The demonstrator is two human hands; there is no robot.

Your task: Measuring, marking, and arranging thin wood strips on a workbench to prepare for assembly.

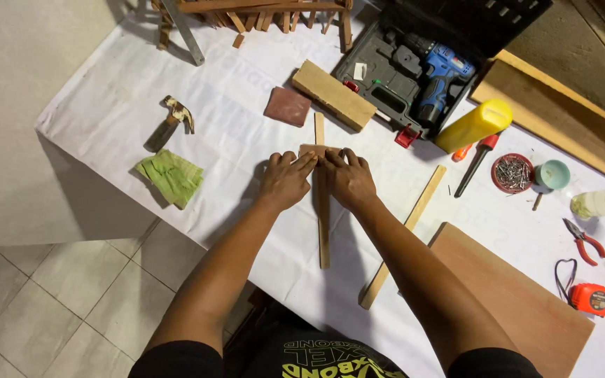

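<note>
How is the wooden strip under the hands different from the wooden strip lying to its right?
The strip under the hands runs straight away from the person; the right strip lies slanted. Both hands, left hand and right hand, press on the first one; the right strip lies untouched. The right strip looks longer. Both are thin, pale wood on the white table cover.

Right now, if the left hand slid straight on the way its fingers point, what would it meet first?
The left hand points up and right, toward the small wood piece at its fingertips, on the thin wooden strip. Farther along lies the thick wooden block.
</note>
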